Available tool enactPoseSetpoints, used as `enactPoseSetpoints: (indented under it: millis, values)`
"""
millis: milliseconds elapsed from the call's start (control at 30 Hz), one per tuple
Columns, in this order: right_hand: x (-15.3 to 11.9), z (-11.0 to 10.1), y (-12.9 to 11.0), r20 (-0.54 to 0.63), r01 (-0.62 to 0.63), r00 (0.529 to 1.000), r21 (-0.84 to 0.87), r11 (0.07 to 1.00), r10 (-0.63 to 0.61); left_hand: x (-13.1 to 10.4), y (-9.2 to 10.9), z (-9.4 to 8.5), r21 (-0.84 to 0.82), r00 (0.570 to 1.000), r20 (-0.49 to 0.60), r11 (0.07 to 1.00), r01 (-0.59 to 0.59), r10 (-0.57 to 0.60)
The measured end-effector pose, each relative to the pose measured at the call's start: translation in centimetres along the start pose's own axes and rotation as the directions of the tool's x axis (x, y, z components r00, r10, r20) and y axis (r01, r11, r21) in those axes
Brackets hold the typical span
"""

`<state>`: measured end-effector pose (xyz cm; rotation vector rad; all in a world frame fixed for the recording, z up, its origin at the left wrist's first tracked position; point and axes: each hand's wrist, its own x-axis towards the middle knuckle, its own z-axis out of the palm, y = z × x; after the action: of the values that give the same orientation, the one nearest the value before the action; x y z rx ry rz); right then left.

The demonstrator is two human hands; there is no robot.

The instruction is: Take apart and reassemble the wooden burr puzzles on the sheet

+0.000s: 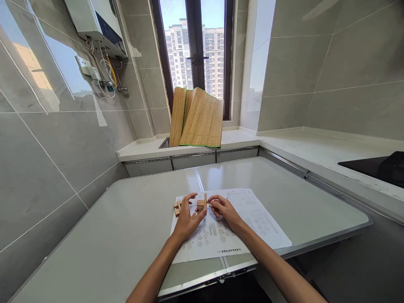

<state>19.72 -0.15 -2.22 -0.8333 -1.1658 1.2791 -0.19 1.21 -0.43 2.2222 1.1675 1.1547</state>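
Small wooden puzzle pieces lie together over a printed sheet point(221, 235). One thin wooden stick point(205, 201) stands upright between my hands, with a short wooden block point(200, 203) against its left side. My left hand point(187, 219) is on the left, fingers curved and apart, its thumb tip at the foot of the upright stick. From the right, my right hand point(224, 211) pinches a small wooden piece near that stick; its fingers hide most of this piece. More wooden blocks point(176, 208) sit left of my left hand, partly covered by its fingers.
The sheet rests on a pale folding table point(132, 235) with a metal seam down its middle. Behind the table runs a white counter point(240, 136) bearing a folded bamboo mat point(202, 120) by the window. A black cooktop point(378, 166) is at the right.
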Motion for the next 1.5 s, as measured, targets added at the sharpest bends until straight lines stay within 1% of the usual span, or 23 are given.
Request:
enactPoseSetpoints:
  millis: [100,200,333,500,700,867,1100,1333,1500]
  values:
    - [0.0,0.0,0.0,0.024,-0.006,1.000,0.004,1.000,0.006,-0.1,0.4,0.1,-0.118,0.995,0.095,0.993,0.012,-0.001]
    - [0.0,0.0,0.0,0.066,-0.020,0.998,0.009,1.000,0.020,-0.1,0.8,0.1,-0.225,0.988,0.155,0.974,0.033,0.002]
    - [-0.1,0.0,-0.2,0.084,-0.052,0.995,0.030,0.998,0.049,-0.1,1.0,0.0,-0.272,0.976,0.216,0.957,0.096,-0.037]
    - [-0.1,0.1,-0.3,0.066,-0.066,0.996,0.049,0.997,0.063,-0.1,0.7,0.0,-0.272,0.981,0.188,0.957,0.104,-0.054]
    - [0.2,0.0,0.2,0.033,-0.037,0.999,0.093,0.995,0.034,0.1,0.7,0.2,-0.257,0.989,0.147,0.964,0.070,-0.032]
    - [0.3,0.0,0.3,0.032,-0.056,0.998,0.110,0.992,0.053,0.2,1.0,0.1,-0.229,0.993,0.117,0.973,0.029,-0.002]
    - [0.3,0.2,0.0,0.029,-0.059,0.998,0.116,0.992,0.056,0.3,1.2,0.0,-0.241,0.994,0.107,0.970,0.003,0.024]
    - [0.2,0.3,0.0,0.026,-0.042,0.999,0.100,0.994,0.040,0.1,1.0,0.3,-0.253,0.993,0.112,0.966,0.061,-0.033]
    - [0.2,0.4,0.1,0.030,-0.034,0.999,0.078,0.996,0.032,-0.1,0.8,0.6,-0.278,0.997,0.073,0.959,0.056,-0.037]
